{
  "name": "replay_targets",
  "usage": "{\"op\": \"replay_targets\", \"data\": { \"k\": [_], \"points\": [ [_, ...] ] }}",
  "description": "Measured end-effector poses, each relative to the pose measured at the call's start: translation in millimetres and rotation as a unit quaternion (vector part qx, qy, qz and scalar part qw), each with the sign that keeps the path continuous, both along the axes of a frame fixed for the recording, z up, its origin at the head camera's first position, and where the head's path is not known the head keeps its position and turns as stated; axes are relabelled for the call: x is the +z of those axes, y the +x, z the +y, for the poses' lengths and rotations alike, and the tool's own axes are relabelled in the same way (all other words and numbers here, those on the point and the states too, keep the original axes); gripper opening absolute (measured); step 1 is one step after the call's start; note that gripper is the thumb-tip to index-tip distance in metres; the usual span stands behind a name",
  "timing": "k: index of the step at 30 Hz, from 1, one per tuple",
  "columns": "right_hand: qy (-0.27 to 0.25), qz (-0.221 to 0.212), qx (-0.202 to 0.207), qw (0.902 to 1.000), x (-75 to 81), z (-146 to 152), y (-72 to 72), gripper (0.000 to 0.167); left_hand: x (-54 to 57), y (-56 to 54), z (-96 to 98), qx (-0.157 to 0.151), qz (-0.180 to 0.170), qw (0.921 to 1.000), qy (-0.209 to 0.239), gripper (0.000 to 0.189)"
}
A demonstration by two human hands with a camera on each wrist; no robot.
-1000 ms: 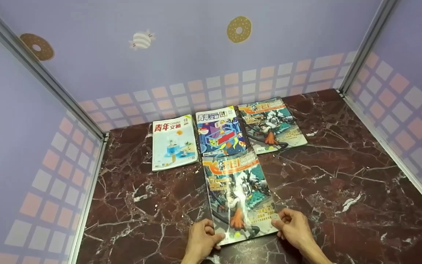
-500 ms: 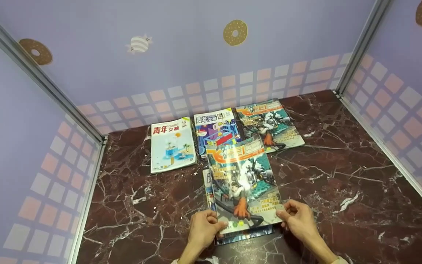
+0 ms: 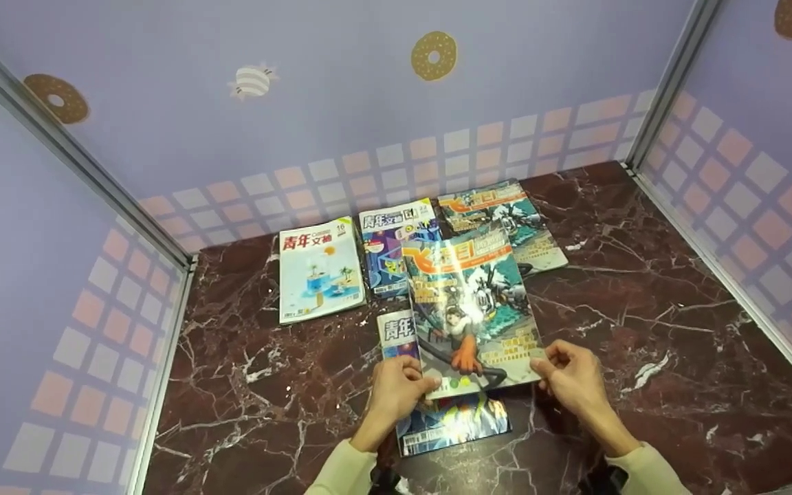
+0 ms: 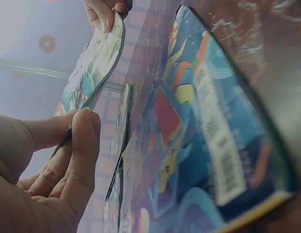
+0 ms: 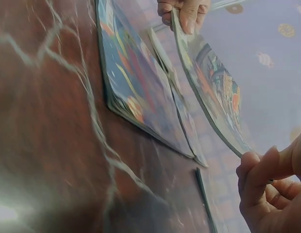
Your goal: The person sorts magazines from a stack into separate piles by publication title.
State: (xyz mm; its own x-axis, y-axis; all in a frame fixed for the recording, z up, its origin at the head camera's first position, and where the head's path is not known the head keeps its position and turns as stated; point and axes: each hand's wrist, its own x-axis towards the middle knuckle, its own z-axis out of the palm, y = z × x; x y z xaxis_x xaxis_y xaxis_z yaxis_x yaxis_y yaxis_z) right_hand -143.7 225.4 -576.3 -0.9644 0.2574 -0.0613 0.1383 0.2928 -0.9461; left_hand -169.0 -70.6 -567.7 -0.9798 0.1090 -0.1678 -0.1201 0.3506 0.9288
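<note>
Both hands, left hand (image 3: 396,389) and right hand (image 3: 573,382), pinch the lifted magazine (image 3: 473,316) by its near corners above the blue magazine (image 3: 447,419); best keep it level, grips even

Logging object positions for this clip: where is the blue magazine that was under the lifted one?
In the head view, the blue magazine lies flat on the marble table, near-centre, beneath the lifted magazine held by both hands.
</note>
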Motion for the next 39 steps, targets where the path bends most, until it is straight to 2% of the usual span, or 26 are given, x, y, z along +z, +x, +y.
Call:
{"op": "replay_targets", "data": {
  "k": [3, 10, 13, 19, 24, 29, 34, 39],
  "points": [
    [0.011, 0.011, -0.001, 0.9999, 3.7, 6.2, -10.4, 0.016, 5.1, -10.1, 7.5, 0.002, 0.005, 1.0000, 0.001, 0.019],
    [0.043, 0.035, -0.009, 0.9984, 11.8, 23.1, -36.2, 0.016, 15.8, -35.5, 26.1, -0.017, 0.051, 0.9985, -0.010, 0.018],
    [0.061, 0.044, -0.009, 0.9971, 12.6, 28.7, -48.9, 0.016, 20.9, -48.5, 31.4, -0.023, 0.058, 0.9979, -0.013, 0.016],
    [0.090, 0.058, -0.018, 0.9941, 11.6, 40.0, -72.1, 0.017, 22.7, -74.0, 41.4, -0.043, 0.079, 0.9958, -0.020, 0.013],
    [0.093, 0.066, -0.030, 0.9931, 11.2, 47.5, -90.8, 0.017, 22.7, -96.1, 52.8, -0.041, 0.088, 0.9944, -0.043, 0.012],
    [0.120, 0.071, -0.038, 0.9895, 10.1, 56.2, -109.3, 0.015, 20.5, -118.4, 65.7, -0.038, 0.083, 0.9939, -0.061, 0.013],
    [0.148, 0.077, -0.046, 0.9850, 11.2, 62.9, -129.6, 0.013, 21.2, -140.0, 75.0, -0.032, 0.056, 0.9967, -0.050, 0.016],
    [0.176, 0.082, -0.058, 0.9792, 9.8, 69.0, -147.9, 0.014, 23.6, -159.9, 85.0, -0.026, 0.030, 0.9978, -0.053, 0.029]
  ]
}}
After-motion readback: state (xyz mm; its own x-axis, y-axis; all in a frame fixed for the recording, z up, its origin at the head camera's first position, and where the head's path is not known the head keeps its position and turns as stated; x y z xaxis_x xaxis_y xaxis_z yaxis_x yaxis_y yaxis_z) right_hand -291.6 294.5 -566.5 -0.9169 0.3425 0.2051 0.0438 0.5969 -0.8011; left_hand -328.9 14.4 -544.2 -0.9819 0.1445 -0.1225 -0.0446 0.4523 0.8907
